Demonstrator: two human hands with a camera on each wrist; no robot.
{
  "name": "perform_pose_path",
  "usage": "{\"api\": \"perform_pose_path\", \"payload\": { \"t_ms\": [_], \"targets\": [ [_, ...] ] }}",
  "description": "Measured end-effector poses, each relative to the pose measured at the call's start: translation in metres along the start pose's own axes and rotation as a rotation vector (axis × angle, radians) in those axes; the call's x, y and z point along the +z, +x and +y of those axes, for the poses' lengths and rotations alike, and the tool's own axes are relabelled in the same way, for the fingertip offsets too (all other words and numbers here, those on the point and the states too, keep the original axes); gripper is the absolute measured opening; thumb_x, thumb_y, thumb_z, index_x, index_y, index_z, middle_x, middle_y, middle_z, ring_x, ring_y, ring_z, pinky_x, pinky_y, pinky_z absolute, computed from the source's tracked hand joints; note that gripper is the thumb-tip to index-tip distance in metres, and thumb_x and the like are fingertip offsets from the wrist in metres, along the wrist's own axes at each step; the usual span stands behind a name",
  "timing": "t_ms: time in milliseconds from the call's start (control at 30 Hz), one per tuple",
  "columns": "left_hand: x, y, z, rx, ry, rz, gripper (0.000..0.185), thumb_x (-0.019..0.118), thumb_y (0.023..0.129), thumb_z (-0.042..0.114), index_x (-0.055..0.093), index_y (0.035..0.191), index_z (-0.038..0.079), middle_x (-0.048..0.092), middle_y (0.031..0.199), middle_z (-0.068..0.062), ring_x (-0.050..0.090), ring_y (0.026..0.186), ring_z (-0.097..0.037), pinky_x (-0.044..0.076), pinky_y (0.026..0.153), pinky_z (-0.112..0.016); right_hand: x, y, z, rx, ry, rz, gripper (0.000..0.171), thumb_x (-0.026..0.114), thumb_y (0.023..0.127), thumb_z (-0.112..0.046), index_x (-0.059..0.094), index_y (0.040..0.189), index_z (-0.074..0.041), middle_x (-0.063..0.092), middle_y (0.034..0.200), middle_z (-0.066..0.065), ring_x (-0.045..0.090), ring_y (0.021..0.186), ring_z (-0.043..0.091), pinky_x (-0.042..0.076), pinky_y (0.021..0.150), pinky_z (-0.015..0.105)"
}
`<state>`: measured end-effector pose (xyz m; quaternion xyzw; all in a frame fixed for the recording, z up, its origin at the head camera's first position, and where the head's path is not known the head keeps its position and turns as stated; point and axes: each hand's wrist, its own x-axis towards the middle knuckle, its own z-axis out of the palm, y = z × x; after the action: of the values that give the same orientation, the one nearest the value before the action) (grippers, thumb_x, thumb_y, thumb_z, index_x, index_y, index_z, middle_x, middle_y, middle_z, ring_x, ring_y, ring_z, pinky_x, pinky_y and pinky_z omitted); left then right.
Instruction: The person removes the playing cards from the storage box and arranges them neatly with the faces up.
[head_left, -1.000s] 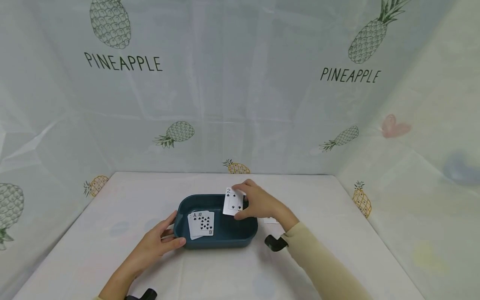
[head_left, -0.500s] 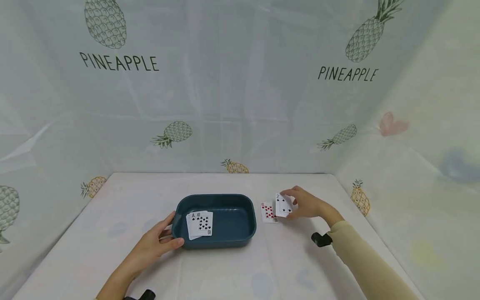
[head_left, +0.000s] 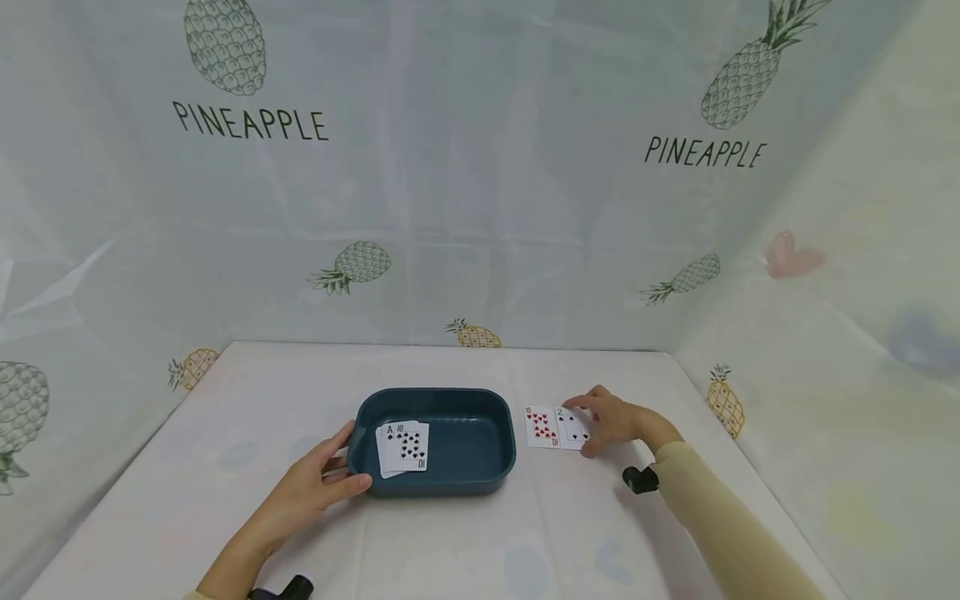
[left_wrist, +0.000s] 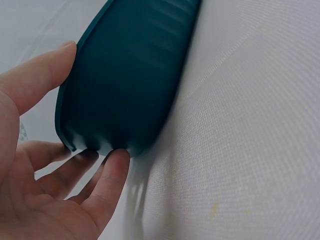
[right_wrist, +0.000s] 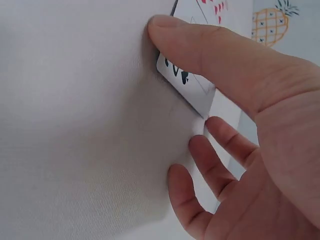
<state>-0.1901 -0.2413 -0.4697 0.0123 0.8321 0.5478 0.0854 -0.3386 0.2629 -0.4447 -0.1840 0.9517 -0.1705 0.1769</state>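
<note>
The right hand (head_left: pixel 618 421) is sitting right of centre in the head view, its grip nearly flat on the two of spades (head_left: pixel 574 427): in the right wrist view the thumb (right_wrist: pixel 200 47) is lying across the card's near edge while the other fingers (right_wrist: pixel 220 145) are only loosely bent beyond it, so the grip is pressing the card down rather than closing round it. The two of spades (right_wrist: pixel 186 82) is lying face up on the bench (head_left: pixel 450 542), its long axis running away from the camera toward the back wall, its "2" index at the upper left corner. Most of the card is showing to the left of the hand, with its right edge tucked under the fingers. It is white with small black pips.

Just left of it, edge to edge or very slightly overlapping, a ten of hearts (head_left: pixel 541 427) is lying face up with the same upright heading, its red pips showing in the top of the right wrist view (right_wrist: pixel 212 6).

Further left, at the frame's centre, a dark teal tray (head_left: pixel 487 467) is standing on the bench with its long axis running left to right. Inside its left end a small fan of spade cards (head_left: pixel 403 447) is lying face up, an ace peeking out beneath a ten.

The left hand (head_left: pixel 318 486) is cupping the tray's lower left corner, thumb (left_wrist: pixel 37 75) on the rim and fingers (left_wrist: pixel 107 185) spread against the outer wall (left_wrist: pixel 130 85), a wide, relaxed grip that is bracing the tray.
</note>
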Motion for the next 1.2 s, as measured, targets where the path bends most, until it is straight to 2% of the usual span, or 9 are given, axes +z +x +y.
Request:
{"api": "perform_pose_path", "payload": {
  "t_ms": [167, 467, 567, 667, 733, 833, 933, 1067, 1200],
  "targets": [
    [0.0, 0.0, 0.0, -0.002, 0.008, -0.001, 0.101, 0.085, 0.093, 0.036, 0.023, 0.171, 0.019, 0.033, 0.168, -0.028, 0.053, 0.142, -0.043, 0.057, 0.103, -0.047, 0.001, 0.0, 0.002, 0.039, 0.044, -0.022, 0.082, 0.093, 0.079, -0.024, 0.056, 0.152, -0.03, 0.043, 0.139, 0.009, 0.046, 0.118, 0.03, 0.048, 0.097, 0.057],
    [-0.003, 0.0, -0.003, 0.001, 0.011, -0.001, 0.099, 0.083, 0.094, 0.037, 0.023, 0.171, 0.021, 0.033, 0.168, -0.029, 0.051, 0.144, -0.044, 0.057, 0.104, -0.047, -0.002, 0.003, 0.002, 0.044, 0.069, -0.026, 0.085, 0.095, 0.078, -0.026, 0.055, 0.153, -0.031, 0.043, 0.139, 0.009, 0.044, 0.122, 0.032, 0.046, 0.101, 0.061],
    [-0.002, 0.0, -0.002, -0.008, 0.02, 0.0, 0.099, 0.083, 0.094, 0.038, 0.024, 0.171, 0.021, 0.034, 0.167, -0.028, 0.051, 0.144, -0.044, 0.057, 0.103, -0.048, -0.004, 0.003, 0.0, 0.045, 0.056, -0.029, 0.091, 0.095, 0.078, -0.032, 0.05, 0.158, -0.029, 0.043, 0.142, 0.011, 0.046, 0.123, 0.032, 0.046, 0.102, 0.063],
    [-0.001, 0.0, -0.002, -0.012, 0.019, 0.0, 0.1, 0.083, 0.094, 0.038, 0.024, 0.171, 0.021, 0.035, 0.166, -0.028, 0.052, 0.143, -0.044, 0.058, 0.102, -0.048, -0.009, 0.002, -0.009, 0.0, 0.066, 0.013, 0.095, 0.093, 0.081, -0.035, 0.045, 0.162, -0.022, 0.041, 0.144, 0.018, 0.051, 0.121, 0.035, 0.049, 0.1, 0.063],
    [-0.001, 0.0, 0.0, -0.009, 0.02, 0.001, 0.1, 0.083, 0.094, 0.038, 0.024, 0.171, 0.02, 0.036, 0.166, -0.029, 0.052, 0.143, -0.043, 0.058, 0.101, -0.048, -0.013, 0.003, -0.021, -0.063, 0.092, 0.072, 0.092, 0.091, 0.085, -0.034, 0.044, 0.162, -0.016, 0.04, 0.144, 0.022, 0.054, 0.118, 0.039, 0.051, 0.098, 0.06],
    [-0.001, 0.001, 0.001, 0.002, 0.032, 0.003, 0.1, 0.084, 0.093, 0.038, 0.024, 0.171, 0.02, 0.035, 0.167, -0.027, 0.053, 0.142, -0.043, 0.057, 0.103, -0.048, -0.018, 0.002, -0.052, -0.182, 0.121, 0.166, 0.084, 0.088, 0.089, -0.029, 0.047, 0.159, -0.01, 0.042, 0.145, 0.025, 0.057, 0.117, 0.042, 0.055, 0.093, 0.052],
    [-0.001, 0.001, 0.002, 0.003, 0.043, 0.004, 0.1, 0.084, 0.093, 0.04, 0.024, 0.171, 0.02, 0.034, 0.168, -0.025, 0.052, 0.143, -0.042, 0.055, 0.106, -0.05, -0.021, 0.003, -0.088, -0.287, 0.123, 0.216, 0.08, 0.088, 0.09, -0.027, 0.049, 0.157, -0.01, 0.046, 0.144, 0.023, 0.058, 0.114, 0.038, 0.056, 0.087, 0.044],
    [0.0, 0.001, 0.001, -0.007, 0.035, 0.003, 0.1, 0.084, 0.093, 0.039, 0.024, 0.171, 0.02, 0.035, 0.167, -0.027, 0.052, 0.143, -0.043, 0.056, 0.105, -0.051, -0.011, 0.01, -0.132, -0.364, 0.14, 0.211, 0.079, 0.087, 0.09, -0.028, 0.05, 0.158, -0.013, 0.048, 0.145, 0.018, 0.058, 0.115, 0.032, 0.055, 0.086, 0.041],
    [0.0, 0.0, -0.001, -0.014, 0.021, 0.0, 0.099, 0.084, 0.094, 0.038, 0.024, 0.171, 0.022, 0.035, 0.166, -0.029, 0.053, 0.142, -0.043, 0.058, 0.101, -0.051, 0.009, 0.021, -0.169, -0.41, 0.175, 0.163, 0.079, 0.086, 0.091, -0.028, 0.048, 0.159, -0.012, 0.048, 0.145, 0.017, 0.059, 0.12, 0.037, 0.055, 0.095, 0.045]
  ]
}}
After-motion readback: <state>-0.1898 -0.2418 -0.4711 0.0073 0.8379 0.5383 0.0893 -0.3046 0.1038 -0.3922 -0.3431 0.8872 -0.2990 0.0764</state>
